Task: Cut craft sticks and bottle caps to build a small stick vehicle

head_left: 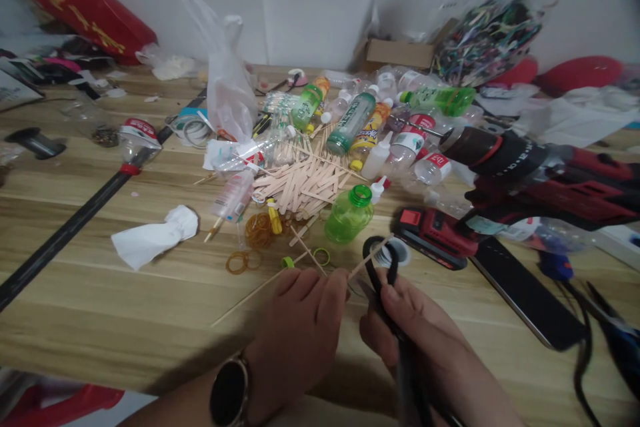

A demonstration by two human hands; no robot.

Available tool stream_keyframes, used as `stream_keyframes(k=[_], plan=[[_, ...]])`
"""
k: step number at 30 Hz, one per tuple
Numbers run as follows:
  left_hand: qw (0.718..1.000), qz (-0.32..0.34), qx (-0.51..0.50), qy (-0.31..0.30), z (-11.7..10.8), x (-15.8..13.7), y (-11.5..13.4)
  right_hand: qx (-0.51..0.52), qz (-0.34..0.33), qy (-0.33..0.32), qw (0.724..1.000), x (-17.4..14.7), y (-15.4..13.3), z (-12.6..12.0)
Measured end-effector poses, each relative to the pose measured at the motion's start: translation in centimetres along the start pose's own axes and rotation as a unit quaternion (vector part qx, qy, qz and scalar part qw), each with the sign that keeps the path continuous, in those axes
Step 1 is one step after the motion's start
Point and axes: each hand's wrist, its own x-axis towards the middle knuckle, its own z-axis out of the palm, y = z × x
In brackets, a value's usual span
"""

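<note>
My left hand (305,327), a dark watch on its wrist, is closed in a pinch around thin wooden sticks (313,253). One stick (370,257) slants up from its fingertips, crossing in front of a black handle loop. My right hand (420,320) grips black-handled scissors (373,267), with a short piece of blade showing beside the left fingertips. The palm hides much of the scissors. Just beyond the hands lie a green plastic ring (321,256) and a cut green bottle piece (287,262). An open green bottle (350,213) stands upright behind them.
Flat wooden sticks (305,180) are heaped mid-table, with several plastic bottles (353,120) behind. At right, a red and black drill (540,167) stands near a black phone (525,293). Rubber bands (259,230) and crumpled tissue (155,237) lie left; a long black bar (65,233) crosses there.
</note>
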Motion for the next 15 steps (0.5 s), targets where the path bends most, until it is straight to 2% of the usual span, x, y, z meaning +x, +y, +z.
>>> stream_keyframes(k=[5,9,11,13,14,15], plan=[[0.996,-0.035,-0.067,-0.052,-0.9,0.9,-0.1,-0.166,-0.073,0.029,0.983,0.3,0.1,-0.8],[0.996,-0.026,-0.063,-0.057,-1.6,1.1,-0.4,-0.283,-0.134,-0.008,0.950,0.6,0.5,-1.9],[0.996,-0.032,-0.059,-0.059,-1.8,0.9,-0.3,-0.329,-0.172,0.004,0.929,0.6,0.8,-1.9],[0.995,-0.044,-0.064,-0.060,-2.0,0.7,-0.1,-0.392,-0.242,0.050,0.886,0.6,1.1,-1.8],[0.995,-0.047,-0.070,-0.058,-2.1,0.6,0.0,-0.436,-0.295,0.073,0.847,0.6,1.2,-1.8],[0.994,-0.051,-0.078,-0.060,-2.2,0.5,0.0,-0.487,-0.357,0.088,0.792,0.7,1.2,-1.8]])
